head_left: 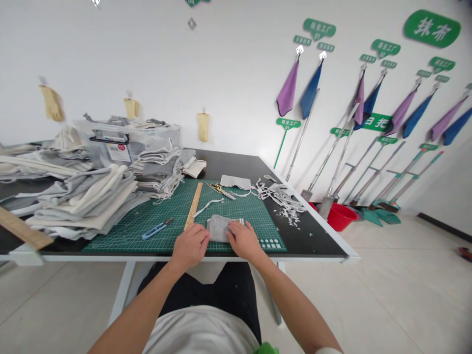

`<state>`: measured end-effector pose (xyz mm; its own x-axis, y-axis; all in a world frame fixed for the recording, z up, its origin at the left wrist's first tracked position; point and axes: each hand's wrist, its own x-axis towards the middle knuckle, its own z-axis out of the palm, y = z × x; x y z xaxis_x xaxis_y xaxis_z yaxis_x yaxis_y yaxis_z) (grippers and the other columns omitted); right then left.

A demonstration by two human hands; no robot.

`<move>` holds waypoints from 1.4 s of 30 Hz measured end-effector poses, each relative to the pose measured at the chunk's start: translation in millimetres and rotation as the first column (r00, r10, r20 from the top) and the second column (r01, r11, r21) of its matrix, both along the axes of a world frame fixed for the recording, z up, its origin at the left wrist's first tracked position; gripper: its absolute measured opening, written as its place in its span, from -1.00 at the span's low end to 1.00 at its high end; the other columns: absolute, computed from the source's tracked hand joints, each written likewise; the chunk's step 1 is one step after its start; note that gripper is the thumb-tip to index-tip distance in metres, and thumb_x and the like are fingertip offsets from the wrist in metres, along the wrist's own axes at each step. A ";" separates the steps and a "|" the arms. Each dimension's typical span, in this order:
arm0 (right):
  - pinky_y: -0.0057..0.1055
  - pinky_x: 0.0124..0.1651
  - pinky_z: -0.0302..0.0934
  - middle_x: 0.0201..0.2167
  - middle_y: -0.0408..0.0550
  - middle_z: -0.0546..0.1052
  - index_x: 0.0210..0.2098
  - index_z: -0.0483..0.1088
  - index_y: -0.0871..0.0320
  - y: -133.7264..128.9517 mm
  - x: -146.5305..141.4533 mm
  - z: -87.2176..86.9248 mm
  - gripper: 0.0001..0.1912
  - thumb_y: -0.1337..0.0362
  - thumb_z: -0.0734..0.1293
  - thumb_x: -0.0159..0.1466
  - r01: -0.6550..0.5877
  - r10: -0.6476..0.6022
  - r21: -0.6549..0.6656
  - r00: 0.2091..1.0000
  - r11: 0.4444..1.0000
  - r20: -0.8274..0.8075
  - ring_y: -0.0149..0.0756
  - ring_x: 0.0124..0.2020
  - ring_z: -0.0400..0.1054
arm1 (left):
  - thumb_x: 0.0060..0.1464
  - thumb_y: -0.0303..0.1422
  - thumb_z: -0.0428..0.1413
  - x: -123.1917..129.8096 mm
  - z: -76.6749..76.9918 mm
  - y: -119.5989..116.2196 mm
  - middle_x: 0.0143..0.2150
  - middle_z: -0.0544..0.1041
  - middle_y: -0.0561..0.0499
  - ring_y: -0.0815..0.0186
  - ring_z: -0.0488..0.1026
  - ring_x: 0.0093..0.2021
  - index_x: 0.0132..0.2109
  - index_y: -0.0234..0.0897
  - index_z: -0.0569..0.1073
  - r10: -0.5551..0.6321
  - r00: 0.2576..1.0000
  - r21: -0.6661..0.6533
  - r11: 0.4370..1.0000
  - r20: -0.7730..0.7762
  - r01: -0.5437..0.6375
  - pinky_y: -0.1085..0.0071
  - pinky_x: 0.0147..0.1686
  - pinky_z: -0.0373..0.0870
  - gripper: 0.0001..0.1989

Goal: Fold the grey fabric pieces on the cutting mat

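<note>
A small piece of folded grey fabric [219, 229] lies at the front of the green cutting mat [147, 223]. At its left edge is my left hand [191, 244], thumb and forefinger brought together on the edge. My right hand [244, 239] rests over the right part of the fabric, fingers laid on it and partly spread. Light strips stick out behind that hand. Left of the fabric lies a wooden ruler [195, 199], its near end by my left hand. A thin pale fabric strip [208, 206] curves beside it. Farther left is a blue utility knife [157, 229].
Gold-handled scissors [223, 191] and a flat grey fabric piece [235, 182] lie at the mat's back. Fabric scraps [285, 197] cover the right side. Stacked cloth [92, 201] and a clear plastic box [121, 142] fill the left. A red basin [341, 217] stands on the floor.
</note>
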<state>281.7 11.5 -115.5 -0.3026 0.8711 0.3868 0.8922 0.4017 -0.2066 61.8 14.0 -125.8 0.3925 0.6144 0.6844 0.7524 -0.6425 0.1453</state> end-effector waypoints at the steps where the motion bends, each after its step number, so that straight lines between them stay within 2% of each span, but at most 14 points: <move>1: 0.02 0.26 -0.08 0.09 0.01 0.48 0.01 0.39 0.09 0.0 -0.1 -0.2 -0.70 0.22 0.14 0.37 -0.001 0.001 0.000 1.000 1.000 -0.002 -0.18 0.17 0.26 | 0.20 -0.36 -0.01 -4.0 0.8 1.6 -0.27 0.47 -0.03 0.28 0.35 -0.17 -0.26 -0.23 0.48 0.033 0.999 0.018 0.999 0.030 -0.033 0.35 -0.12 0.32 -0.82; 4: 0.07 0.26 -0.11 0.09 0.01 0.48 0.00 0.39 0.09 -0.6 -0.4 -0.1 -0.70 0.23 0.14 0.37 -0.006 0.006 0.005 1.000 1.000 -0.003 -0.17 0.17 0.26 | 0.20 -0.36 -0.02 -17.1 3.8 10.6 -0.22 0.48 -0.10 0.22 0.37 -0.13 -0.23 -0.28 0.49 0.150 0.983 0.055 0.986 0.106 -0.156 0.26 -0.03 0.32 -0.81; 9: 0.14 0.29 -0.21 0.07 0.02 0.49 -0.01 0.40 0.09 -1.7 -1.3 -0.2 -0.71 0.25 0.12 0.38 -0.009 0.009 0.031 1.000 0.999 0.005 -0.16 0.17 0.26 | 0.17 -0.43 -0.07 -33.0 -0.6 27.5 -0.04 0.48 -0.28 0.06 0.38 0.01 -0.06 -0.38 0.49 0.287 0.952 0.057 0.954 0.106 -0.294 0.10 0.02 0.30 -0.71; 14: 0.17 0.32 -0.37 0.06 0.01 0.50 -0.02 0.41 0.10 -3.2 -2.8 -0.6 -0.71 0.23 0.14 0.39 -0.044 0.038 0.117 0.998 0.992 0.050 -0.15 0.19 0.24 | 0.20 -0.38 -0.10 -36.1 -10.8 29.4 -0.02 0.49 -0.33 0.05 0.38 0.09 -0.26 -0.39 0.51 0.342 0.932 0.040 0.936 0.123 -0.349 0.08 0.13 0.24 -0.70; 16: 0.18 0.32 -0.44 0.05 0.01 0.51 -0.04 0.43 0.09 -4.0 -3.2 0.7 -0.72 0.18 0.16 0.39 -0.068 0.058 0.137 0.995 0.988 0.080 -0.14 0.20 0.22 | 0.20 -0.40 -0.13 -36.4 -12.1 29.1 -0.01 0.49 -0.31 0.07 0.36 0.12 -0.26 -0.37 0.49 0.358 0.922 0.027 0.930 0.146 -0.366 0.10 0.13 0.26 -0.70; 20: 0.23 0.31 -0.49 0.05 0.00 0.50 -0.07 0.44 0.09 -4.6 -3.8 5.9 -0.67 0.04 0.20 0.36 -0.112 0.095 0.125 0.987 0.986 0.132 -0.09 0.23 0.18 | 0.18 -0.34 -0.06 -39.0 -9.2 28.7 -0.08 0.51 -0.25 0.06 0.41 0.04 -0.32 -0.32 0.46 0.388 0.898 0.001 0.918 0.206 -0.397 0.09 0.08 0.32 -0.75; 22: 0.24 0.31 -0.49 0.07 0.01 0.48 -0.05 0.43 0.09 -3.7 -4.6 8.7 -0.61 -0.03 0.22 0.33 -0.132 0.115 0.103 0.982 0.986 0.150 -0.07 0.24 0.16 | 0.17 -0.38 -0.06 -40.7 -6.1 27.4 0.01 0.46 -0.28 0.06 0.38 0.09 -0.18 -0.37 0.46 0.405 0.878 -0.003 0.908 0.254 -0.418 0.08 0.12 0.30 -0.77; 25: 0.21 0.32 -0.44 0.09 0.01 0.47 -0.02 0.41 0.08 -0.1 -6.6 12.4 -0.56 -0.08 0.24 0.29 -0.137 0.126 0.056 0.978 0.989 0.167 -0.06 0.21 0.19 | 0.09 -0.49 -0.06 -43.3 -1.2 23.3 0.21 0.27 -0.36 0.05 0.25 0.22 0.22 -0.48 0.18 0.417 0.829 -0.019 0.896 0.373 -0.443 0.09 0.16 0.27 -0.48; 27: 0.17 0.32 -0.36 0.07 0.00 0.48 -0.03 0.42 0.08 3.4 -7.6 14.9 -0.60 -0.04 0.25 0.29 -0.144 0.136 0.027 0.971 0.989 0.196 -0.08 0.15 0.27 | 0.07 -0.49 -0.03 -45.3 1.2 19.6 0.20 0.28 -0.34 0.04 0.25 0.23 0.27 -0.44 0.11 0.380 0.837 0.006 0.910 0.393 -0.416 0.08 0.17 0.26 -0.41; 32: -0.01 0.34 -0.25 -0.05 -0.01 0.55 -0.13 0.46 0.11 12.2 -6.8 21.5 -0.79 0.30 0.24 0.29 -0.205 0.183 0.040 0.934 0.978 0.306 -0.19 -0.04 0.41 | 0.10 -0.43 0.01 -49.9 0.5 11.5 0.10 0.40 -0.28 0.06 0.32 0.15 0.09 -0.37 0.33 0.283 0.888 0.115 0.932 0.361 -0.344 0.07 0.16 0.27 -0.61; 36: -0.06 0.32 -0.18 -0.19 -0.01 0.60 -0.17 0.47 0.13 15.5 -5.5 20.4 -0.77 0.38 0.22 0.25 -0.182 0.142 0.102 0.938 0.978 0.315 -0.21 -0.17 0.46 | 0.12 -0.41 0.02 -49.6 -3.6 5.0 0.02 0.47 -0.25 0.09 0.36 0.11 0.03 -0.36 0.39 0.202 0.907 0.128 0.956 0.370 -0.266 0.06 0.15 0.29 -0.68; 38: -0.10 0.27 -0.03 -0.10 0.02 0.57 -0.09 0.44 0.14 14.0 -6.9 16.8 -0.73 0.36 0.19 0.29 -0.158 0.104 0.200 0.961 0.967 0.255 -0.20 -0.11 0.45 | 0.14 -0.35 0.04 -45.6 -2.2 -1.8 0.00 0.50 -0.22 0.11 0.40 0.08 0.01 -0.32 0.42 0.155 0.899 0.041 0.981 0.409 -0.187 0.08 0.12 0.32 -0.69; 40: -0.17 0.21 0.06 0.03 0.05 0.51 0.00 0.40 0.16 9.6 -10.5 13.3 -0.69 0.34 0.15 0.32 -0.155 0.096 0.330 0.977 0.931 0.189 -0.19 0.01 0.40 | 0.14 -0.24 0.06 -38.0 3.5 -12.4 -0.04 0.53 -0.17 0.14 0.47 -0.01 0.01 -0.27 0.43 0.134 0.850 -0.173 0.984 0.510 -0.051 0.17 -0.01 0.43 -0.67; 42: -0.20 0.23 0.05 0.09 0.06 0.47 0.04 0.39 0.19 2.1 -16.0 12.2 -0.66 0.31 0.14 0.34 -0.184 0.125 0.461 0.980 0.868 0.156 -0.18 0.14 0.31 | 0.14 -0.08 0.05 -27.2 12.9 -26.0 -0.12 0.57 -0.14 0.17 0.53 -0.14 0.02 -0.26 0.42 0.203 0.721 -0.444 0.881 0.663 0.160 0.30 -0.28 0.51 -0.58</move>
<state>265.7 13.6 -103.3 -0.4869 0.5325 0.6924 0.8162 0.5596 0.1436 34.6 -11.9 -112.9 -0.0805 0.9131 0.3996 0.3417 -0.3513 0.8717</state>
